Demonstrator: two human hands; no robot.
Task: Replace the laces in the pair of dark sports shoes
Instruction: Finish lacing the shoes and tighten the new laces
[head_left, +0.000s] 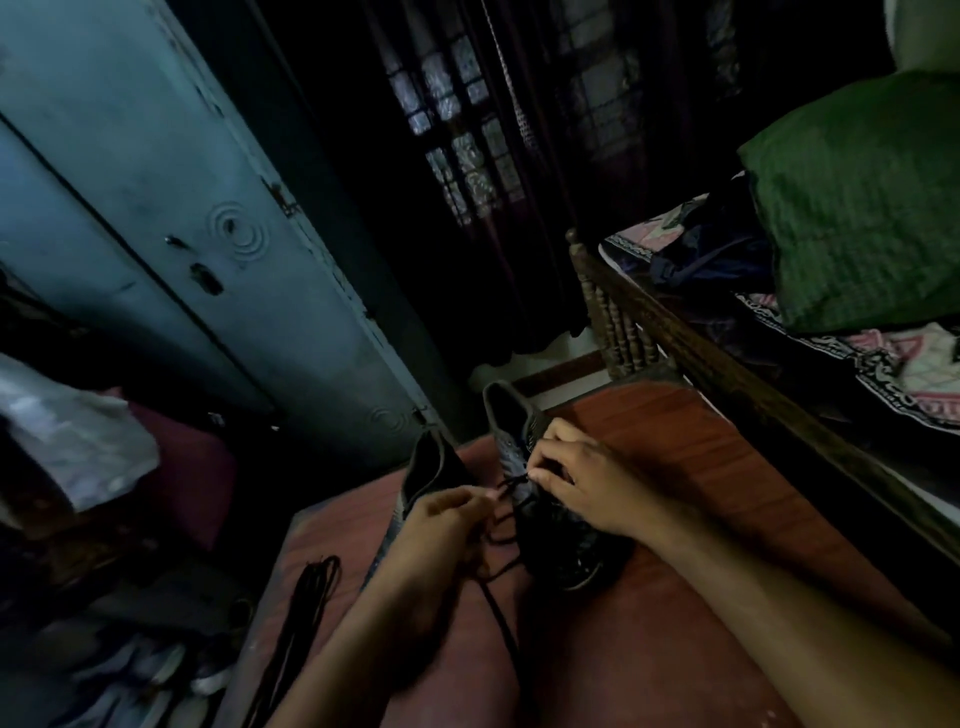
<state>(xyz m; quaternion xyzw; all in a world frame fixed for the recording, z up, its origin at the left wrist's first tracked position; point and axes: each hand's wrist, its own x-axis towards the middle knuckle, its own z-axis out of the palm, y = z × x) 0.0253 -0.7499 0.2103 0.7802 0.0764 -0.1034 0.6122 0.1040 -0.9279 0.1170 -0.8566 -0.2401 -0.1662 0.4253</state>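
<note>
Two dark sports shoes stand on a reddish wooden table (675, 467), heels pointing away from me. The right shoe (519, 426) is under my right hand (576, 480), whose fingers pinch a dark lace (506, 486) at the eyelets. My left hand (441, 519) pinches the other stretch of that lace just in front of the left shoe (431, 467). The lace trails down the table toward me. A second dark lace bundle (311, 587) lies along the table's left edge.
A blue-grey metal cupboard (182, 234) stands at the left. To the right is a wooden bed frame (727, 364) with a green pillow (857, 208) and a patterned sheet. Dark curtains hang behind. Clothes and light shoes lie on the floor at lower left.
</note>
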